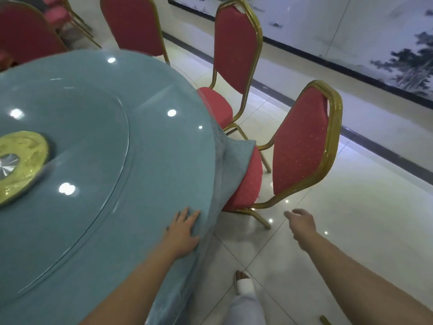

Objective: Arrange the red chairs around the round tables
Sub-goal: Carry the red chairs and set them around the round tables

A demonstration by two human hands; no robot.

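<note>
A round table (145, 137) with a pale blue cloth under glass fills the left. My left hand (184, 231) lies flat and open on its near edge. The nearest red chair (302, 141) with a gold frame stands at the table's right, its seat partly under the hanging cloth. My right hand (301, 222) hovers open over the floor just below that chair's rear leg, touching nothing. A second red chair (234, 50) stands further along the table's edge, and a third red chair (132, 22) at the far side. A fourth red chair (23, 31) is at the top left.
A gold turntable hub (22, 165) sits on the glass turntable at the left. Glossy white floor tiles (351, 219) spread to the right, up to a wall with an ink landscape mural (386, 43). My foot (243, 283) shows below. More chairs (68, 17) stand at the top left.
</note>
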